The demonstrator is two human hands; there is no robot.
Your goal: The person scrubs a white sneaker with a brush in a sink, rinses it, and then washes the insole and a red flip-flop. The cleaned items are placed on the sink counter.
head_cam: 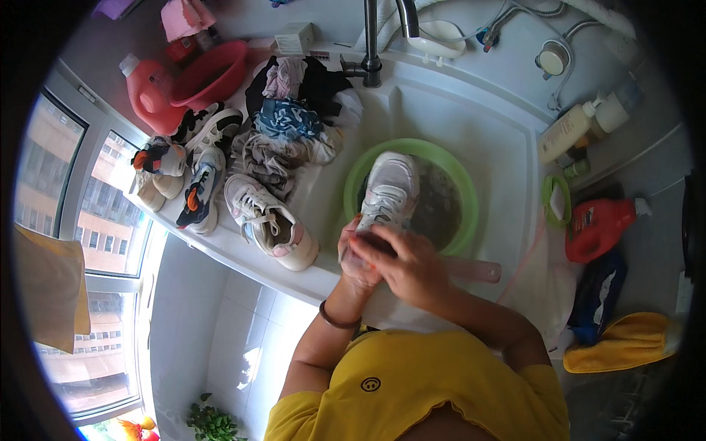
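Observation:
A wet white sneaker (389, 184) is held over a green basin (469, 220) of murky water in the sink. My left hand (358, 256) grips the sneaker at its heel end. My right hand (411, 264) reaches across to the shoe's opening, its fingers bent over the heel end; whether it grips the shoe cannot be seen. A similar white and pink sneaker (295, 245) stands on the ledge to the left. Beside my right forearm lies a pale pink brush handle or similar flat handle (474, 270), its other end hidden.
Several other shoes (204, 187) and a pile of clothes (287, 121) lie on the ribbed left ledge. Behind them are a red basin (237, 60) and a detergent bottle (149, 93). A faucet (371, 49) rises behind the sink (502, 143). Another red bottle (595, 229) stands at right.

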